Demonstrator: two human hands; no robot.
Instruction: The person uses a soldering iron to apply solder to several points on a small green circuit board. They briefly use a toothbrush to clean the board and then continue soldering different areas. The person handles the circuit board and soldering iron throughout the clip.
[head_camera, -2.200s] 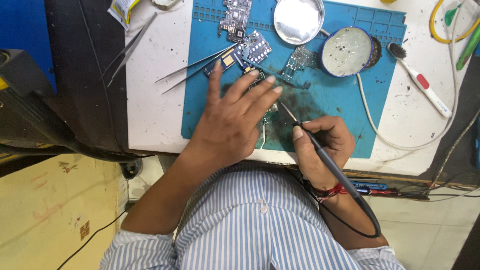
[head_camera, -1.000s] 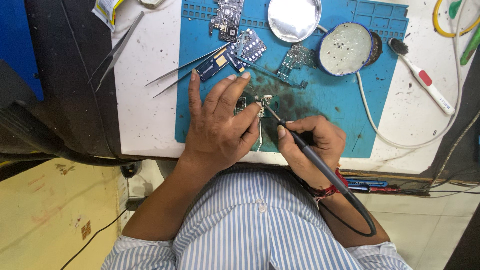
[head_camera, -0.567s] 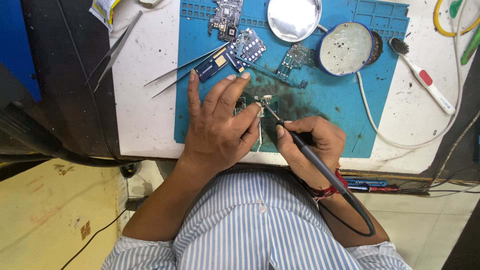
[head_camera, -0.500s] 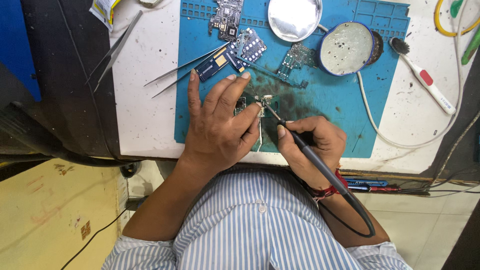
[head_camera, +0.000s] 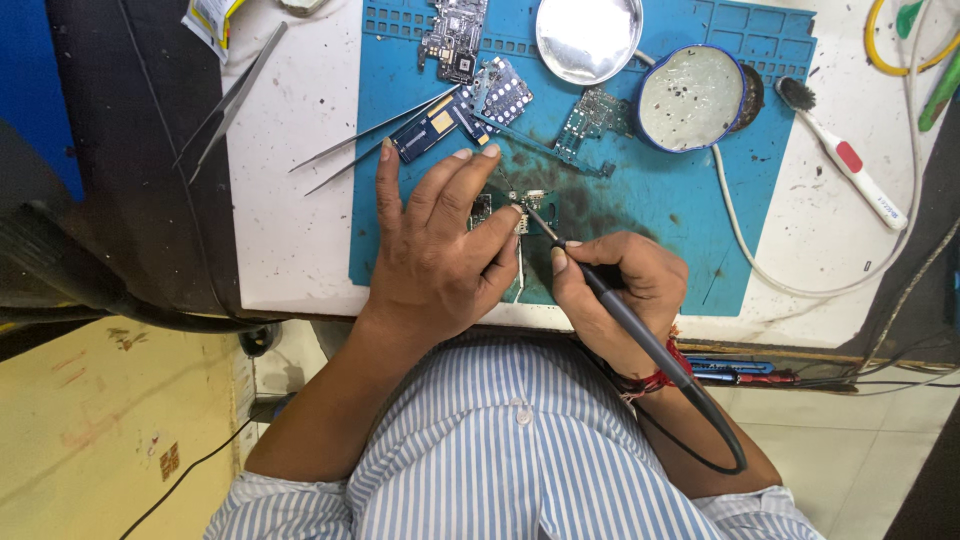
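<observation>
Head view, the only one on hand. Against the picture from two seconds back, I note the left hand (head_camera: 440, 250) has drawn in nearer the body and the soldering iron (head_camera: 600, 300) has swung so its tip now sits on the small green circuit board (head_camera: 515, 215); over the last half second I see next to no movement. I judge from this that the work has passed from positioning to contact, with the joint under heat.

Left hand: fingers spread and laid flat, not clenched, pressing the circuit board down on the blue mat (head_camera: 650, 210); the thumb tip lies just beside the iron's tip. The board is mostly hidden under this hand, only its far end showing.

Right hand (head_camera: 625, 290): closed in a pen grip round the dark handle of the soldering iron, the tip pointing away and to the left, touching the board; the cord loops back past the wrist.

Beyond the left fingertips lie a blue board (head_camera: 435, 125) and tweezers (head_camera: 370, 140). Further beyond the right hand stand a round metal dish (head_camera: 588, 35) and a blue-rimmed tin (head_camera: 690, 95). Well off to the right of it a brush (head_camera: 845, 160) lies on the white bench (head_camera: 290, 220)
</observation>
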